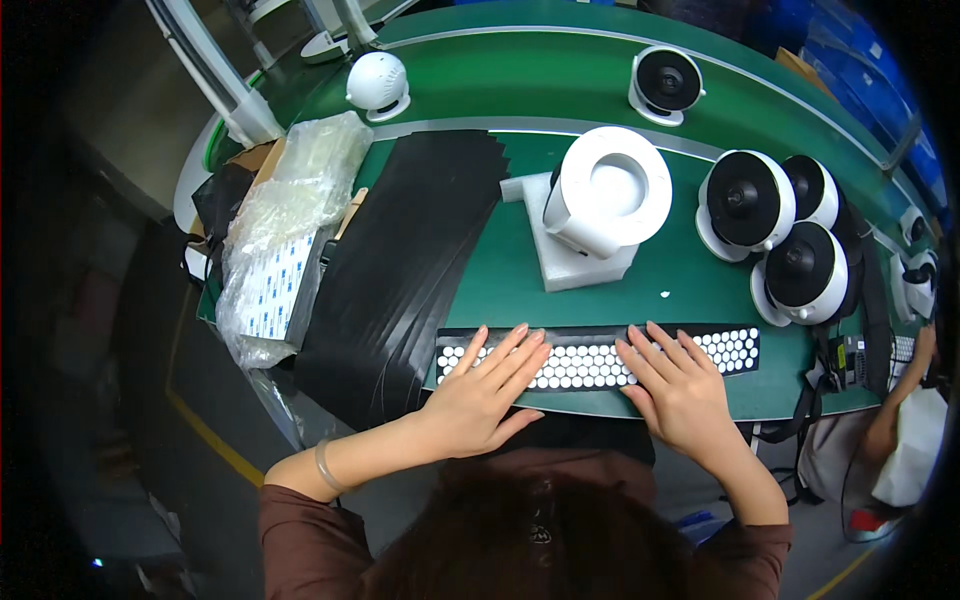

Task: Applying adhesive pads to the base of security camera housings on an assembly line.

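Note:
A black strip covered with rows of small white round pads lies along the near edge of the green table. My left hand rests flat on its left part, fingers outstretched. On the right part lies my right hand, also flat with its fingers apart. Neither hand grips anything; the palms and the pads beneath them are hidden. Beyond the hands, a white ring-shaped housing sits on a white foam block. Left of the strip, a fanned stack of long black sheets reaches close to my left hand.
A clear plastic bag with white-and-blue printed sheets stands at the left. Several white round devices with black fronts cluster at the right. A green conveyor belt carries two more devices. Another person's arm shows far right.

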The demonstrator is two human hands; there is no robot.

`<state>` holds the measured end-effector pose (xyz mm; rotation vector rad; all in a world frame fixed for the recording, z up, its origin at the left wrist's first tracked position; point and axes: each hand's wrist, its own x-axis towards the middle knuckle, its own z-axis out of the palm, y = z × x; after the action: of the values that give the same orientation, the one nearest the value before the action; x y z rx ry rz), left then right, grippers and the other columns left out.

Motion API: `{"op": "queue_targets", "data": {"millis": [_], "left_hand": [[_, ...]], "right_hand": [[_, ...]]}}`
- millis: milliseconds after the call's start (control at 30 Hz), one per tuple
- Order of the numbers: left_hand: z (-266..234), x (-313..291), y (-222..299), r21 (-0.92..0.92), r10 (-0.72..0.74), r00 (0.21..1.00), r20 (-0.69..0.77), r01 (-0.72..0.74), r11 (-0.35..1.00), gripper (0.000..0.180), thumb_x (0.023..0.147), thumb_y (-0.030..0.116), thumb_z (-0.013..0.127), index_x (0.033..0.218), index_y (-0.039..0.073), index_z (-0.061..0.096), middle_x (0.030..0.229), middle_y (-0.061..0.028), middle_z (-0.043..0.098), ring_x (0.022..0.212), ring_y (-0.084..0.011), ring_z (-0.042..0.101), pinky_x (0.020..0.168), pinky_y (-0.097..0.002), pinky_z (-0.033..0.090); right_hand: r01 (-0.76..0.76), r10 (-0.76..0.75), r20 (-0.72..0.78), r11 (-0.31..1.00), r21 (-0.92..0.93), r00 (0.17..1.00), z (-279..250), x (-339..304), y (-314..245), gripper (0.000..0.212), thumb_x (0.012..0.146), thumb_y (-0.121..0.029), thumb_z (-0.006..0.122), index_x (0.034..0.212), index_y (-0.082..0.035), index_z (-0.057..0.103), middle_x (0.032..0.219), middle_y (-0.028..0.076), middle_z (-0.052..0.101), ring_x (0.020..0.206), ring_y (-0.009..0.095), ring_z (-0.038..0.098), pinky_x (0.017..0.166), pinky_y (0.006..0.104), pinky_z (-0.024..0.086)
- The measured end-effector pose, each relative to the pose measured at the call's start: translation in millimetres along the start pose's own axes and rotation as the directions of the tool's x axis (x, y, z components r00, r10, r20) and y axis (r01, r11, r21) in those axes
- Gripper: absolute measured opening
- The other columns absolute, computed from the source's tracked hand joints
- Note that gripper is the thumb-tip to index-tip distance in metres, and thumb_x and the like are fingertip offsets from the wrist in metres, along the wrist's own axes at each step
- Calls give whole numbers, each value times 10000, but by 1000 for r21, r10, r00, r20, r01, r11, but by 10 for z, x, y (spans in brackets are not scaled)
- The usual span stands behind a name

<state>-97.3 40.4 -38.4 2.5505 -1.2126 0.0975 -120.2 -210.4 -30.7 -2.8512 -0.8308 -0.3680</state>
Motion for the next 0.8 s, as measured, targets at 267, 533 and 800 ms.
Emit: {"op": "queue_targets", "data": {"millis": [267,533,800], "left_hand": [[-145,-91,-199,-346,-223,975,-16,203,916,449,801,159,553,1188,-25,419,1242,-186,408,1201,-304,353,993,-393,274],[-373,100,-386,-336,-216,976,-24,195,921,239,671,86,683,833,31,516,787,-75,519,708,-214,553,625,-290,441],[-562,108,-270,-720,-294,956,8,210,662,164,730,115,662,860,22,625,764,-117,641,704,-194,644,608,-237,478]], "right_hand": [[-19,-10,155,983,183,988,53,183,-84,471,816,-255,527,1252,-121,409,1314,70,383,1214,258,350,990,475,234],[-37,38,2,981,192,999,-103,567,-155,280,764,-215,595,1003,-71,572,881,57,586,866,215,550,838,386,390],[-194,111,168,738,646,980,-427,612,-15,223,650,-118,705,838,-36,620,763,109,601,695,255,593,614,309,464]]}}
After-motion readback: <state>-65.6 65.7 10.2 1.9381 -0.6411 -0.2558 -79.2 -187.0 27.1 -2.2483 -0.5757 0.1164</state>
